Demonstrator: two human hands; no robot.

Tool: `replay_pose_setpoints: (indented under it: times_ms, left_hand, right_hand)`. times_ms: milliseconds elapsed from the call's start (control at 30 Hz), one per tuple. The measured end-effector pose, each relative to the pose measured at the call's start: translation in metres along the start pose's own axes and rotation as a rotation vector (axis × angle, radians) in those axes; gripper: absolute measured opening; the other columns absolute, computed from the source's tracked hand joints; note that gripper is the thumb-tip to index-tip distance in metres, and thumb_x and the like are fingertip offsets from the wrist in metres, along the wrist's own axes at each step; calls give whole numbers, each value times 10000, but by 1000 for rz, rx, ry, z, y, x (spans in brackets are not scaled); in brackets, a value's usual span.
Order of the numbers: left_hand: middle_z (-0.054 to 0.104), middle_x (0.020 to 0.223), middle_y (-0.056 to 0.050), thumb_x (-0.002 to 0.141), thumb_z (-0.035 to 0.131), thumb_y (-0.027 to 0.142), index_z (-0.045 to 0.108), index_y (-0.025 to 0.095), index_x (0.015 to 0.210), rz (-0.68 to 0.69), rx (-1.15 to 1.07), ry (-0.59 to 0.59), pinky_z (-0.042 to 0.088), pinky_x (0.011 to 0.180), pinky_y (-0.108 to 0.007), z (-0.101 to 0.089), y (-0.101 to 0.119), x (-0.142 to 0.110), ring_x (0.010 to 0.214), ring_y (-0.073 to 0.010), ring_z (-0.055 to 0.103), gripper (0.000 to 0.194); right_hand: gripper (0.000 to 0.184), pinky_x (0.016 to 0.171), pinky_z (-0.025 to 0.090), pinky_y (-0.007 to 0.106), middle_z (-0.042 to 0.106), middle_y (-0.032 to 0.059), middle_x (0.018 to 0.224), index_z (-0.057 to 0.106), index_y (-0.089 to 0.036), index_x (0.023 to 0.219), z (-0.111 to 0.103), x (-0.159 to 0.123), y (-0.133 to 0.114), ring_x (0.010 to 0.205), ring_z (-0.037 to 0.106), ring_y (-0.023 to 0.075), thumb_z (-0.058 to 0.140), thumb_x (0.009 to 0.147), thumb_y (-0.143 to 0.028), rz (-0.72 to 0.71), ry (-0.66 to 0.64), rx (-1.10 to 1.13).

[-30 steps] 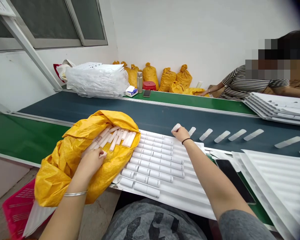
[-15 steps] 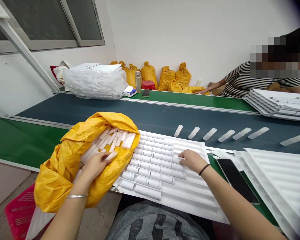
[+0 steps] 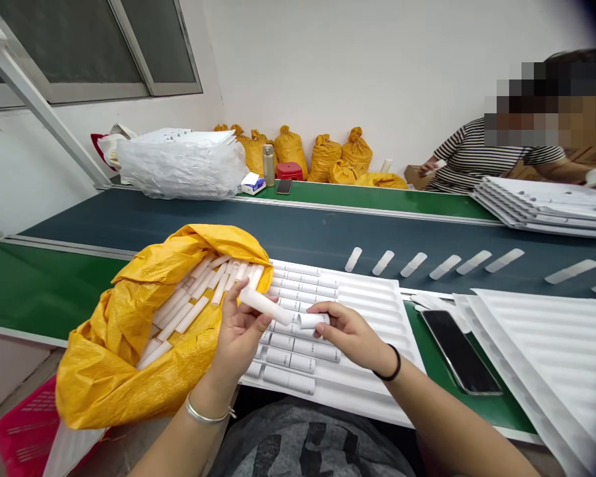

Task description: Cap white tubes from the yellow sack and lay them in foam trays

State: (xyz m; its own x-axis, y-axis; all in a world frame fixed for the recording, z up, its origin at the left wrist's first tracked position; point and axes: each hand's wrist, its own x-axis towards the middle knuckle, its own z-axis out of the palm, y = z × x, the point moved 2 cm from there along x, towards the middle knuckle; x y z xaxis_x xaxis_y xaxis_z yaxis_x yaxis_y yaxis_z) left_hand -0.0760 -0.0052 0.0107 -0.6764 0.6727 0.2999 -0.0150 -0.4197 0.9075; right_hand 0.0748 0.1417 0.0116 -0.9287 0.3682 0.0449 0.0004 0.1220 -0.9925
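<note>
My left hand (image 3: 238, 334) holds a long white tube (image 3: 264, 304) just above the white grooved tray (image 3: 377, 311). My right hand (image 3: 345, 333) pinches a short white cap piece (image 3: 312, 320) close to the tube's end. The tray's left half carries rows of white tubes (image 3: 298, 348). To the left an open yellow sack (image 3: 124, 331) is full of more white tubes (image 3: 193, 298). Several white tubes (image 3: 412, 264) lie in a row on the dark conveyor belt (image 3: 278, 232) beyond the tray.
A black phone (image 3: 459, 351) lies right of the tray, beside stacked empty white trays (image 3: 551, 351). A person in a striped shirt (image 3: 471, 159) works across the belt near another tray stack (image 3: 551, 209). Yellow sacks (image 3: 328, 159), a plastic-wrapped bundle (image 3: 179, 165) and a red crate (image 3: 20, 430) stand around.
My left hand came out of the yellow sack with a white tube. My right hand drew back from the belt, picked a short white piece off the tray and met the left hand.
</note>
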Motion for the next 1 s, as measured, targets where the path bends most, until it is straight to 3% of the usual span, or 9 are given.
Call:
replay_pose_setpoints:
  times_ms: [67, 167, 233, 333, 433, 567, 800, 1000]
  left_hand:
    - [667, 988, 5, 771, 719, 217, 392, 362, 1295, -31, -79, 36, 491, 893, -299, 3, -2, -2, 941, -131, 630, 634]
    - [673, 960, -20, 722, 762, 248, 604, 250, 1072, -99, 88, 43, 504, 821, -248, -5, 0, -2, 898, -144, 635, 383]
    - [684, 933, -38, 721, 760, 288, 667, 213, 981, -137, 329, -13, 506, 751, -240, -13, 4, -2, 844, -161, 639, 286]
    - [694, 907, -46, 756, 723, 323, 692, 215, 1010, -92, 625, -185, 493, 708, -256, -18, 11, -4, 800, -179, 636, 278]
    - [694, 927, -44, 824, 646, 322, 670, 223, 1072, -56, 679, -305, 493, 727, -261, -15, 16, -11, 813, -179, 637, 268]
    - [678, 982, -53, 876, 575, 278, 625, 227, 1153, -34, 690, -399, 497, 772, -262, -9, 17, -20, 874, -178, 633, 287]
    - [661, 1026, -66, 849, 595, 128, 575, 237, 1238, 310, 817, -374, 498, 847, -277, -8, 23, -22, 951, -180, 614, 405]
    - [645, 1024, -74, 825, 588, 20, 526, 222, 1297, 536, 853, -346, 522, 800, -275, -7, 26, -25, 929, -159, 602, 516]
  right_hand:
    - [374, 624, 530, 294, 617, 23, 743, 593, -180, 1097, 8, 2, 3, 645, 607, 135, 619, 833, -445, 26, -4, 185]
    - [386, 600, 528, 289, 615, 22, 718, 598, -182, 1133, 5, 3, 1, 616, 592, 129, 612, 845, -439, -27, 72, 211]
    - [330, 683, 546, 321, 644, 69, 893, 608, -209, 1155, -3, 2, -8, 775, 627, 168, 596, 867, -372, -154, 105, 4]
    - [308, 874, 513, 387, 594, 106, 1145, 588, -247, 1213, -14, -3, -24, 1056, 577, 219, 507, 916, -241, -401, 51, -406]
    - [362, 891, 502, 378, 600, 105, 1141, 513, -245, 1283, -17, -8, -29, 1055, 578, 207, 465, 930, -182, -494, -34, -595]
    - [299, 797, 522, 336, 647, 94, 1064, 511, -227, 1228, -15, -12, -22, 923, 622, 192, 492, 930, -239, -402, -31, -624]
    - [257, 670, 504, 285, 663, 67, 915, 571, -203, 1143, -11, -11, -12, 763, 611, 162, 498, 929, -324, -233, 27, -502]
    - [268, 685, 491, 283, 648, 61, 861, 596, -190, 1126, -7, -14, -16, 750, 591, 154, 504, 925, -342, -180, 11, -411]
